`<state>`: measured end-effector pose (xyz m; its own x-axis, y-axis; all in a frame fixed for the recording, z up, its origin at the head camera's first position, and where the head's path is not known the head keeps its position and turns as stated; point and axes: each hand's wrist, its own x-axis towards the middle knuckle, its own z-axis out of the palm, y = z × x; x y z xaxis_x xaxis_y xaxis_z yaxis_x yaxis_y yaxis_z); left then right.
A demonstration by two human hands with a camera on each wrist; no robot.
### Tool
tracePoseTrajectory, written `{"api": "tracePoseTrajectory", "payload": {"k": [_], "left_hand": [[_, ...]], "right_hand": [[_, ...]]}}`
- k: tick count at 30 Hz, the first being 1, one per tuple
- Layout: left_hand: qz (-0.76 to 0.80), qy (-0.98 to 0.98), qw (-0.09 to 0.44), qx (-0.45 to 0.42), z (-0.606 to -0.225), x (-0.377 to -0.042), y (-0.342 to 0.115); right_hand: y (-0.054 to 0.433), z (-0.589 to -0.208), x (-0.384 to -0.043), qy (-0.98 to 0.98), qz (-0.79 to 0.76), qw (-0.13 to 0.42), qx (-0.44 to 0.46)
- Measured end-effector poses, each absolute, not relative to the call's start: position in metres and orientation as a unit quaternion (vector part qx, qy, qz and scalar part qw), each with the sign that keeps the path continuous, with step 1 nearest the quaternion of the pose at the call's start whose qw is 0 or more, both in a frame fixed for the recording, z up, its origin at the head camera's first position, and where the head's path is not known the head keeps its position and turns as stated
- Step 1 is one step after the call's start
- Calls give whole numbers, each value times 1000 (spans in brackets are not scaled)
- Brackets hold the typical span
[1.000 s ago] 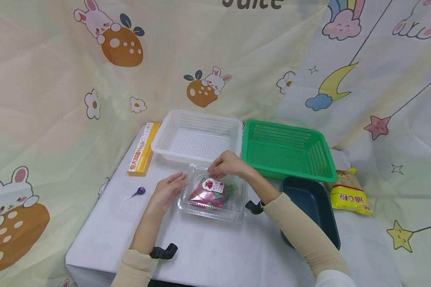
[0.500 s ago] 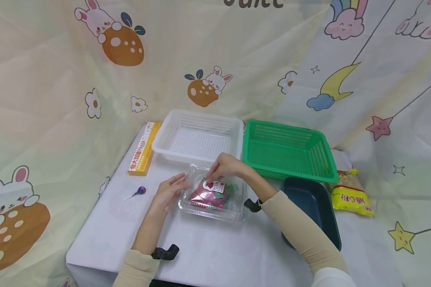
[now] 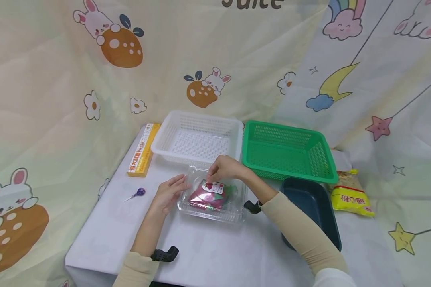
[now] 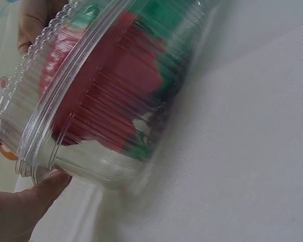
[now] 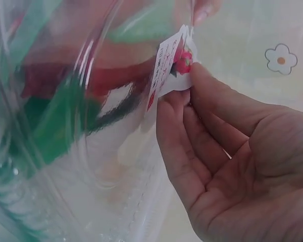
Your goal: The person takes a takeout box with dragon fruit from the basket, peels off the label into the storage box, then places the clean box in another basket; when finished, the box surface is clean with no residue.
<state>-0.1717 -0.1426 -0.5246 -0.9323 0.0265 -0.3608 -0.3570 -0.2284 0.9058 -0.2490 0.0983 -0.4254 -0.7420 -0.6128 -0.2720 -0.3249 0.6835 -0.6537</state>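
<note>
A clear plastic clamshell box lies closed on the table, with red and green contents showing through its wall. On its lid is a white sticker label printed with a red fruit. My right hand pinches the label's edge between thumb and fingers, and in the right wrist view that part of the label curls up off the lid. My left hand holds the box at its left side. In the left wrist view, the left thumb is right under the rim while a fingertip shows by the lid's edge.
Behind the box stand a white basket and a green basket. A dark blue tray sits under the right forearm, beside a yellow food bag. To the left lie a lollipop and a yellow pasta box.
My right fingers have come down slightly toward the near side, bending the label's printed end up. My left fingertips have moved slightly right onto the box's edge. The box stays put.
</note>
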Motion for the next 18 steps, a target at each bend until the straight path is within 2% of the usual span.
{"api": "tracePoseTrajectory", "payload": {"k": [10,18], "left_hand": [[774,604,127,-141,-523,-171,-140],[775,605,122,-139,-522,-171,-140]], "right_hand": [[102,-433,-254,845,-366,291,-261],[103,-433,-254,830,-396,307,-244]]}}
